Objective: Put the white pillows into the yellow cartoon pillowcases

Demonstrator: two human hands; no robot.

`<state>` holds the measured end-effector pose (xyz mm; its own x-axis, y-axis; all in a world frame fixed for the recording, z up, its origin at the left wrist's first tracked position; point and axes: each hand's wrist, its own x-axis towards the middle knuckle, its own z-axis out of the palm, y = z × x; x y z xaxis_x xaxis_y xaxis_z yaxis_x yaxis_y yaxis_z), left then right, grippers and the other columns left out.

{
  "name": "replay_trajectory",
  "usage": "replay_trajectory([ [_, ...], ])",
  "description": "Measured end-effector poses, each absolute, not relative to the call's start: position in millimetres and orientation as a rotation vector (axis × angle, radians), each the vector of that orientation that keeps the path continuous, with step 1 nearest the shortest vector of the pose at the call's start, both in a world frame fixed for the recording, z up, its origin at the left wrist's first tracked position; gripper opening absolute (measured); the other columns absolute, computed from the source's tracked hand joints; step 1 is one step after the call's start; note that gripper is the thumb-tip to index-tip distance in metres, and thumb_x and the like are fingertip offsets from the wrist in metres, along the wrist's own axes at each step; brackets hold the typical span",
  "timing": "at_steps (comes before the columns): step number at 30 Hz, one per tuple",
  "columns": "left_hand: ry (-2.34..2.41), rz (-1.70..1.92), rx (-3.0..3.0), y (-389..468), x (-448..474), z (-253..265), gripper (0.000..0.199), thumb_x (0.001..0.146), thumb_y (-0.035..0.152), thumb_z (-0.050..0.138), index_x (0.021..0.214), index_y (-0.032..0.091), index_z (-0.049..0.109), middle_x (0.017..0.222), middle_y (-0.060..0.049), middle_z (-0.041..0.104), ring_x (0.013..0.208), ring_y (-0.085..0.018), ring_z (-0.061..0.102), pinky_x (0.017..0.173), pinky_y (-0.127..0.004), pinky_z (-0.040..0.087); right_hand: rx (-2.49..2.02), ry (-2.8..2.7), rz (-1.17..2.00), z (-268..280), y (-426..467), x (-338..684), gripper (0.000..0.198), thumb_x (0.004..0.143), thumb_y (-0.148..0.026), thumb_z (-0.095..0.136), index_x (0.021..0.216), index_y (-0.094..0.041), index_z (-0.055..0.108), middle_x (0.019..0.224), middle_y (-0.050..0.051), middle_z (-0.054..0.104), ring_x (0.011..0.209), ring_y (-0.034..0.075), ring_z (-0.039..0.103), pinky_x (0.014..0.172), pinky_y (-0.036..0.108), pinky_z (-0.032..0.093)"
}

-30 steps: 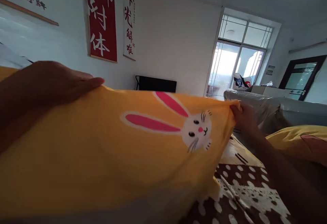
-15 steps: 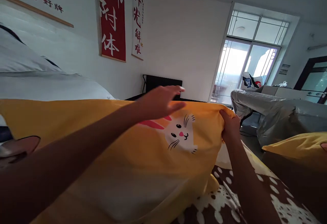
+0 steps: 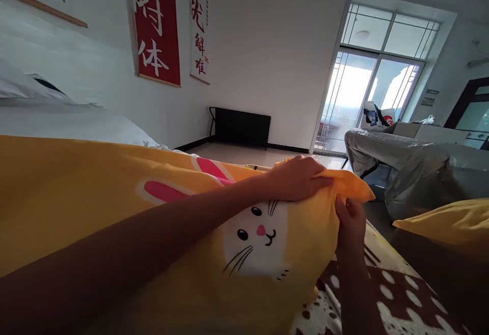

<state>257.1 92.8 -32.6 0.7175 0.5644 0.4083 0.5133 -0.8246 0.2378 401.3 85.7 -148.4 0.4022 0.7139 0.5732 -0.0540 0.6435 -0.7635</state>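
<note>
A large yellow quilt cover [image 3: 305, 238] printed with a white, pink-eared rabbit spreads across the front of the head view. My left hand [image 3: 298, 178] is closed on its upper edge, right of the rabbit's face, with the fingertips partly hidden by cloth. Just below and to the right, my right hand [image 3: 350, 218] pinches the same cover near its corner. A flap of the corner sticks out to the right past both hands. My left forearm crosses over the rabbit's face and ears.
Under the cover lies a brown-and-white spotted bedspread [image 3: 397, 294]. White bedding [image 3: 76, 123] is heaped at left. Another yellow cloth [image 3: 446, 220] lies at right. Beyond are a plastic-wrapped sofa [image 3: 416, 162], a black panel [image 3: 242, 127] by the wall and a glass door [image 3: 351, 95].
My left hand has come down and right, from open above the cover to closed on its edge near my right hand. The corner now flaps outward, and the view has shifted slightly.
</note>
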Motion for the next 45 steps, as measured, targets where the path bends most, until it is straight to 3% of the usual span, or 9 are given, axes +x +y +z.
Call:
replay_trajectory([
  [8, 0.92, 0.778, 2.574, 83, 258, -24, 0.038, 0.089, 0.041, 0.042, 0.061, 0.016, 0.048, 0.058, 0.002, 0.048, 0.053, -0.009, 0.043, 0.052, -0.024, 0.031, -0.683, -0.807, 0.601, -159, 90, 420, 0.035, 0.069, -0.051, 0.069, 0.075, -0.018, 0.061, 0.067, 0.0, 0.062, 0.054, 0.012, 0.052, 0.048, 0.022, 0.042],
  [11, 0.985, 0.766, 2.802, 76, 268, -25, 0.035, 0.089, 0.035, 0.041, 0.062, 0.015, 0.049, 0.064, -0.001, 0.054, 0.06, -0.011, 0.047, 0.056, -0.025, 0.033, -0.673, -0.867, 0.587, -158, 84, 420, 0.038, 0.064, -0.052, 0.072, 0.078, -0.017, 0.062, 0.07, 0.001, 0.063, 0.057, 0.013, 0.054, 0.048, 0.023, 0.043],
  [16, 0.936, 0.659, 3.049, 59, 287, -31, 0.025, 0.089, 0.029, 0.04, 0.08, 0.015, 0.059, 0.085, -0.006, 0.063, 0.08, -0.018, 0.057, 0.071, -0.03, 0.042, -0.838, -0.89, 0.498, -161, 67, 415, 0.036, 0.059, -0.045, 0.077, 0.062, -0.014, 0.058, 0.05, -0.003, 0.052, 0.044, 0.009, 0.045, 0.039, 0.02, 0.034],
  [21, 1.024, 0.52, 2.967, 52, 271, -27, 0.028, 0.085, 0.042, 0.045, 0.092, 0.019, 0.059, 0.088, -0.005, 0.064, 0.08, -0.018, 0.057, 0.068, -0.029, 0.042, -0.822, -0.81, 0.51, -159, 62, 415, 0.037, 0.062, -0.046, 0.075, 0.071, -0.013, 0.063, 0.057, 0.001, 0.06, 0.046, 0.012, 0.051, 0.041, 0.022, 0.041],
  [25, 1.109, 0.206, 2.821, 53, 247, -22, 0.032, 0.078, 0.048, 0.05, 0.068, 0.017, 0.053, 0.071, -0.002, 0.059, 0.064, -0.013, 0.052, 0.056, -0.025, 0.038, -0.78, -0.794, 0.569, -157, 64, 408, 0.042, 0.063, -0.048, 0.074, 0.082, -0.012, 0.064, 0.069, 0.005, 0.067, 0.054, 0.016, 0.059, 0.047, 0.026, 0.047],
  [28, 1.132, 0.105, 2.769, 48, 244, -24, 0.027, 0.071, 0.045, 0.055, 0.068, 0.018, 0.052, 0.068, -0.001, 0.058, 0.059, -0.013, 0.052, 0.049, -0.024, 0.037, -0.792, -0.811, 0.529, -157, 64, 402, 0.04, 0.063, -0.045, 0.073, 0.082, -0.012, 0.065, 0.07, 0.005, 0.068, 0.056, 0.017, 0.06, 0.047, 0.025, 0.047],
  [35, 1.183, 0.354, 3.169, 33, 267, -39, 0.018, 0.073, 0.026, 0.048, 0.081, 0.015, 0.06, 0.069, -0.007, 0.062, 0.065, -0.02, 0.058, 0.057, -0.032, 0.044, -0.858, -0.911, 0.574, -156, 50, 406, 0.024, 0.053, -0.029, 0.078, 0.065, -0.015, 0.063, 0.05, -0.001, 0.061, 0.041, 0.013, 0.052, 0.037, 0.021, 0.04],
  [41, 1.278, 0.354, 3.025, 36, 257, -29, 0.025, 0.067, 0.025, 0.05, 0.088, 0.018, 0.06, 0.079, -0.007, 0.064, 0.076, -0.021, 0.059, 0.061, -0.031, 0.044, -0.845, -0.844, 0.665, -148, 45, 409, 0.04, 0.062, -0.043, 0.075, 0.086, -0.013, 0.068, 0.076, 0.009, 0.072, 0.061, 0.023, 0.067, 0.051, 0.03, 0.053],
  [45, 1.249, 0.024, 2.884, 40, 246, -21, 0.022, 0.065, 0.039, 0.053, 0.071, 0.018, 0.056, 0.072, -0.005, 0.062, 0.065, -0.018, 0.056, 0.053, -0.029, 0.04, -0.846, -0.813, 0.658, -144, 49, 408, 0.044, 0.062, -0.042, 0.075, 0.093, -0.011, 0.068, 0.078, 0.011, 0.073, 0.065, 0.025, 0.068, 0.054, 0.032, 0.054],
])
